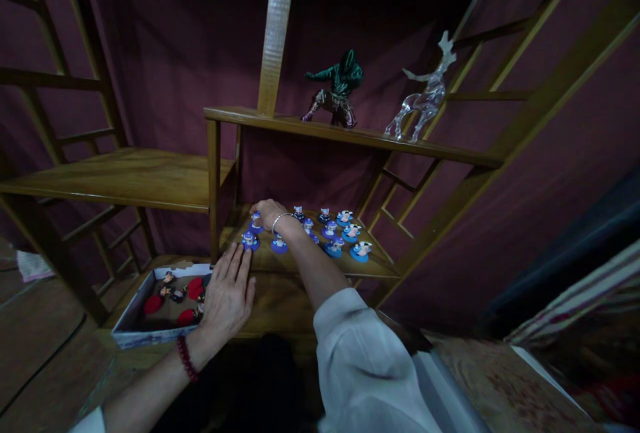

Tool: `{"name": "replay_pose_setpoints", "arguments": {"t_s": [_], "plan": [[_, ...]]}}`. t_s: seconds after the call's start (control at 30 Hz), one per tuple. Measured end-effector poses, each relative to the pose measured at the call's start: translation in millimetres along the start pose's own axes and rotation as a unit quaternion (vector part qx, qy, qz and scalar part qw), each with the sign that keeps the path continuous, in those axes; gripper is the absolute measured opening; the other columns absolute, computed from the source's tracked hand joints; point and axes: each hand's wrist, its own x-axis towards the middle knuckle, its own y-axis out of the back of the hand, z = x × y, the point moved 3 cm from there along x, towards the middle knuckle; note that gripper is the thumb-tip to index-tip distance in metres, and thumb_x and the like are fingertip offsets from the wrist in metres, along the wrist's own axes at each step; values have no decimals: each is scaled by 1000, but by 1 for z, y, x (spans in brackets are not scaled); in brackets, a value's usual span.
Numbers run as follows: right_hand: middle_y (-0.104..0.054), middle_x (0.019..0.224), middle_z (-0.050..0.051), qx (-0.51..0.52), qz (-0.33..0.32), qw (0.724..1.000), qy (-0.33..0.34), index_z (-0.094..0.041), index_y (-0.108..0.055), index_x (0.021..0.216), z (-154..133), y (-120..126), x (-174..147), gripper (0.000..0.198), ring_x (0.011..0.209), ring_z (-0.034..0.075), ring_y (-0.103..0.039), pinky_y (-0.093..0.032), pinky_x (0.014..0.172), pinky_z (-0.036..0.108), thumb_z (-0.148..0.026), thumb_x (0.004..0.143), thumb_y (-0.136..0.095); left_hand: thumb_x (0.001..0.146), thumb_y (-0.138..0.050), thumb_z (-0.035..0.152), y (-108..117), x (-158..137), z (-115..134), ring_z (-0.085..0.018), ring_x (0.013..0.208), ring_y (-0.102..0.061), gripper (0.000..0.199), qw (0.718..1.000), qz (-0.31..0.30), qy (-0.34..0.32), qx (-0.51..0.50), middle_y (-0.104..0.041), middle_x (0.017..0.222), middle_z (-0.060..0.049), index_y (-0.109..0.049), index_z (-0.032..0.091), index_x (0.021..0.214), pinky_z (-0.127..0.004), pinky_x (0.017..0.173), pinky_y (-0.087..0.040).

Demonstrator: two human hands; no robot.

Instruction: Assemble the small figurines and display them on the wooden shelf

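On the low shelf (pixel 265 261) stand several small figurines on round bases, some purple, some blue. My right hand (pixel 273 211), with a silver bangle at the wrist, reaches to the back left of that shelf. Its fingers are closed at a figurine with a purple base (pixel 256 222); the fingertips are partly hidden. Just in front of my left fingertips is another purple-based figurine (pixel 250 241). My left hand (pixel 231 289) lies flat with its fingers stretched out at the shelf's front left edge, holding nothing. A blue-base figurine (pixel 361 251) stands at the front right.
Left of my left hand sits an open box (pixel 150 339) with several red-based figurines (pixel 154 304) lying in it. Above, a dark green crouching statue (pixel 340 89) and a clear glass deer (pixel 423 103) stand on the upper shelf (pixel 380 142). A wooden post (pixel 214 193) borders the low shelf.
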Motion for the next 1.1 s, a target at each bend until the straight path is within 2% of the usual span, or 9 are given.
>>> {"name": "replay_pose_setpoints", "arguments": {"t_s": [0.33, 0.6, 0.83, 0.93, 1.1], "plan": [[-65, 102, 2, 7, 7, 1000, 14, -30, -63, 102, 3, -5, 12, 36, 94, 18, -60, -43, 72, 21, -25, 66, -63, 82, -41, 25, -3, 0, 0, -29, 126, -32, 50, 1000, -2, -11, 29, -42, 132, -18, -39, 8, 129, -47, 100, -29], [-65, 104, 5, 18, 8, 1000, 10, -27, -64, 101, -4, 0, 6, 35, 95, 20, -60, -43, 72, 22, -21, 67, -62, 81, -42, 25, -2, 0, 1, -29, 125, -33, 49, 999, -8, -11, 36, -42, 131, -19, -41, 6, 127, -46, 101, -29], [-63, 110, 3, 20, -16, 1000, 16, -28, -58, 112, -4, 0, 9, 45, 99, 19, -58, -44, 77, 21, -21, 67, -63, 81, -42, 25, -1, 0, 1, -29, 124, -33, 49, 999, -4, -13, 41, -42, 131, -20, -42, 5, 126, -46, 100, -29], [-62, 112, 2, 21, 10, 999, 34, -28, -54, 118, 1, 1, 10, 50, 100, 17, -58, -43, 80, 20, -22, 69, -63, 81, -43, 25, -1, 0, 1, -29, 125, -33, 49, 999, -8, -11, 37, -42, 131, -19, -42, 6, 126, -46, 100, -30], [-66, 102, 3, 53, 73, 995, 47, -25, -59, 111, 10, 13, -2, 40, 95, 17, -60, -44, 81, 21, -21, 72, -61, 80, -43, 24, 1, 0, 2, -29, 125, -33, 50, 1000, -6, -4, 25, -42, 131, -18, -40, 7, 127, -46, 100, -30]]}}
